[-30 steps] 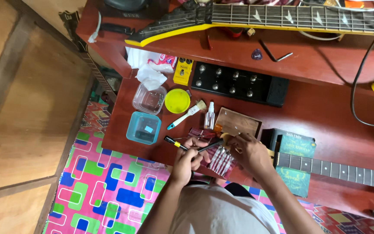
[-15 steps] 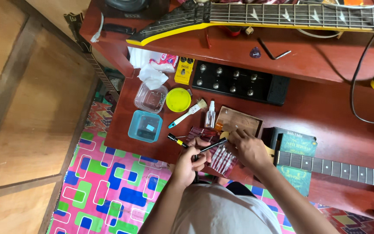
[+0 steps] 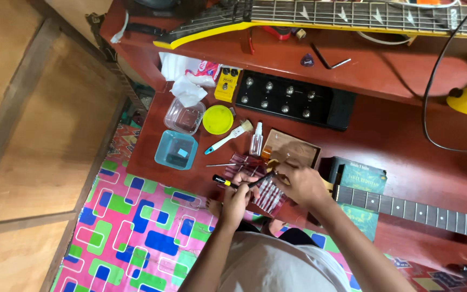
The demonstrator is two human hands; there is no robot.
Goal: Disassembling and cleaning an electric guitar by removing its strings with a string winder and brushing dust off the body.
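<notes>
Here, in the head view, the left hand [image 3: 238, 199] has its fingers curled around a small screwdriver [image 3: 232, 183] with a yellow-and-black handle, held level at the near edge of the red table [image 3: 406, 135]. The right hand [image 3: 300, 184] is bunched, fingertips pressed together at the tool's tip, apparently pinching something too small to make out. Both hover over a clear case of red-handled tools [image 3: 268, 192] that overhangs the edge. A knock could tip that case onto the patterned mat [image 3: 136, 227], and a tiny part could slip from the pinch and vanish there. Farther left sit a yellow square pedal [image 3: 227, 84], a round yellow lid [image 3: 218, 119], a clear tub [image 3: 184, 116] and a blue tub [image 3: 176, 150]; a dark green printed card [image 3: 362, 179] lies right, beside a guitar neck [image 3: 422, 211].
</notes>
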